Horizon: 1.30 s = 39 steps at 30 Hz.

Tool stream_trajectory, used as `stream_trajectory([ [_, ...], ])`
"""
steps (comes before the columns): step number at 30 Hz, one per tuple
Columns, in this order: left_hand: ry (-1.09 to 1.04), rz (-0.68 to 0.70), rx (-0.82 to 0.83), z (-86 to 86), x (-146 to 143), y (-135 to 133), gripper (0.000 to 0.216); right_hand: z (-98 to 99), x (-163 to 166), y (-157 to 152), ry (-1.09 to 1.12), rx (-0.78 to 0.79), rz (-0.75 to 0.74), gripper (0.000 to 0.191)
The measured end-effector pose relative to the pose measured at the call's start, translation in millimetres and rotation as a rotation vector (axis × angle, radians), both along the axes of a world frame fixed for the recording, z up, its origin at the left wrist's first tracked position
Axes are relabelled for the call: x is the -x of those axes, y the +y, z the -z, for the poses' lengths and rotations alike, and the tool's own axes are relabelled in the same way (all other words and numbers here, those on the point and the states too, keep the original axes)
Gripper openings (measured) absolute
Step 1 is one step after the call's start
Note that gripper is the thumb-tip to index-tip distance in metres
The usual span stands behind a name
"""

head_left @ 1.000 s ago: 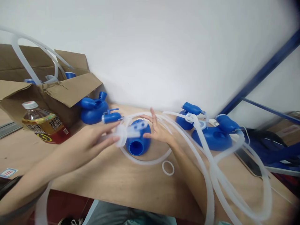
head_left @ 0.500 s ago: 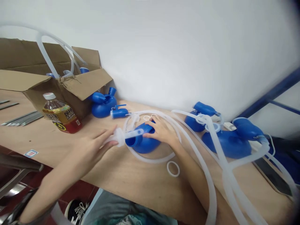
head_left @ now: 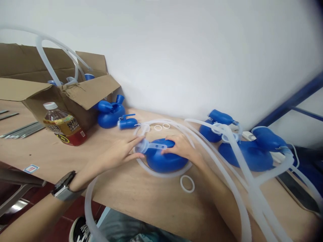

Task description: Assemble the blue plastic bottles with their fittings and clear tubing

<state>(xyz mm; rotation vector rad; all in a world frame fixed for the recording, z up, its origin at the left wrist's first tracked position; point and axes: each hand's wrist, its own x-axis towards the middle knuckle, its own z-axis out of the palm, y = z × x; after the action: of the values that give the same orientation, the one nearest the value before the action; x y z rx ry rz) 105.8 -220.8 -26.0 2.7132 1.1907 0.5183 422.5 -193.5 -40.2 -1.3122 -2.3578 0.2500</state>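
A round blue plastic urinal bottle [head_left: 166, 163] lies on the table with its neck to the left. My left hand [head_left: 126, 150] pinches a translucent plastic cap [head_left: 141, 146] between thumb and fingers, right at the bottle's mouth, which it covers. From the cap a flat strap with small holes [head_left: 157, 146] extends right across the top of the bottle. My right hand [head_left: 180, 146] grips the bottle's right side, its fingertips near the strap's end. Around the bottle curves a translucent tube [head_left: 161, 174]. A white ring [head_left: 187, 184] lies in front, and small rings [head_left: 158, 128] lie behind.
At the left stand a cardboard box [head_left: 93, 94] with tubes sticking out and a drink bottle [head_left: 65, 124]. Metal rods [head_left: 22, 130] lie beyond them. More blue bottles [head_left: 244, 154] with hoses [head_left: 236, 158] are at right, near a phone [head_left: 297, 190]. A wall rises behind.
My left hand has moved right and brought the cap onto the bottle's mouth. The bottle has shifted slightly right and turned, with my right hand still on it.
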Motion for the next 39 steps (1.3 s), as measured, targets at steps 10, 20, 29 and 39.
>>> stream_trajectory([
  [10, 0.278, 0.323, -0.223, -17.9, -10.5, 34.4, 0.061, 7.0, -1.2, -15.4, 0.089, 0.078, 0.171, 0.060],
  [20, 0.371, 0.334, -0.349, -2.2, -29.3, 53.7, 0.085, 0.2, 0.0, -21.2, 0.067, 0.079, 0.215, 0.057],
  [29, 0.009, -0.212, -0.114, 4.4, 6.0, 59.3, 0.081, 1.0, -17.0, -12.4, 0.029, 0.040, 0.331, 0.061],
  [39, 0.004, -0.203, -0.291, 42.6, -29.6, 68.9, 0.057, 3.3, -37.7, -0.4, 0.020, -0.035, 0.443, 0.055],
])
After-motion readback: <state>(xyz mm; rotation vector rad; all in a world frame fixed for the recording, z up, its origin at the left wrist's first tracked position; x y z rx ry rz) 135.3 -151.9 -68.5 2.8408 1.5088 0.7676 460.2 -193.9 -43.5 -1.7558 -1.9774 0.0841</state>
